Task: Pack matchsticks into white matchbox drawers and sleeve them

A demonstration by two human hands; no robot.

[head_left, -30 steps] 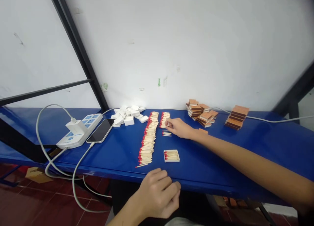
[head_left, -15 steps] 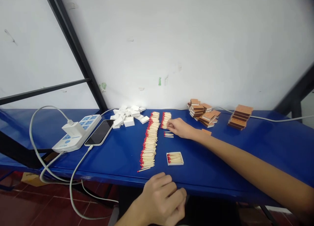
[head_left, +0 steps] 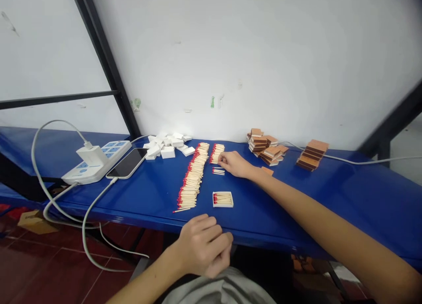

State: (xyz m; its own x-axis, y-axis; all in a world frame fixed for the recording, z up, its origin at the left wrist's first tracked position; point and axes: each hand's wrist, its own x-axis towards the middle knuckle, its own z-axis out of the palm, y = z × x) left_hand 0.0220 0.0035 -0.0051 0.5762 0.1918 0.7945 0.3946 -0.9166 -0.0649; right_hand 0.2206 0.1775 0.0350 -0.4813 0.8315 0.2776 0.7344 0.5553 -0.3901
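My right hand (head_left: 234,163) reaches over the table with thumb and fingers pinched at the near end of a short row of matchsticks (head_left: 216,152). Its fingertips hide whatever is between them. Just below them lie a few separate matchsticks (head_left: 218,171). A white matchbox tray (head_left: 223,205) with a layer of matchsticks in it sits closer to me. To its left runs a long, dense row of red-headed matchsticks (head_left: 193,176). My left hand (head_left: 206,247) is curled into a loose fist by the table's front edge, with nothing visible in it.
White matchbox trays (head_left: 168,152) lie heaped at the back left. Brown matchbox sleeves (head_left: 272,153) are piled at the back, with another stack (head_left: 312,154) farther right. A phone (head_left: 128,163) and a power strip (head_left: 99,163) with white cables occupy the left side.
The view has shifted, so the table items appear slightly higher and farther left. My right hand stays pinched by the short match row; my left hand remains curled near the edge.
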